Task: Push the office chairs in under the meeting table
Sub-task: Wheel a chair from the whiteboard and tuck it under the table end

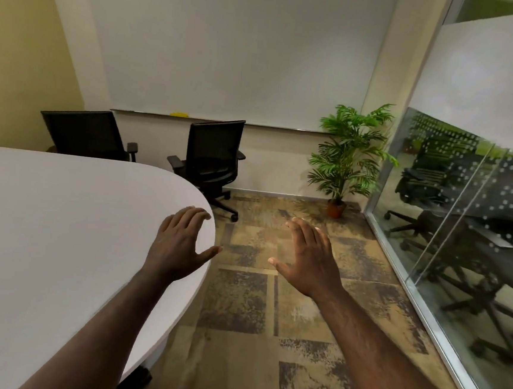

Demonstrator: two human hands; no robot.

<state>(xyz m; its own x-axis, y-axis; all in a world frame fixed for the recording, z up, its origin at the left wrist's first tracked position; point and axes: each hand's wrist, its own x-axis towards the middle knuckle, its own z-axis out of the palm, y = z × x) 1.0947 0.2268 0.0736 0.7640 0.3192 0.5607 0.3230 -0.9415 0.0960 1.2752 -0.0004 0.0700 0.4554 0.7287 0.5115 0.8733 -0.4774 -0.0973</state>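
A white rounded meeting table (60, 223) fills the left side. Two black mesh office chairs stand at its far end. One chair (211, 162) is pulled out from the table near the far wall, its wheeled base on the carpet. The other chair (86, 134) stands further left behind the table's far edge. My left hand (179, 243) hovers over the table's rounded edge, fingers straight and spread, holding nothing. My right hand (308, 258) is stretched out over the carpet, fingers straight, holding nothing. Both hands are well short of the chairs.
A potted palm (349, 159) stands in the far right corner. A glass wall (462, 243) runs along the right side, with more chairs behind it. A whiteboard (230, 52) covers the far wall. Patterned carpet (255, 302) lies between table and glass.
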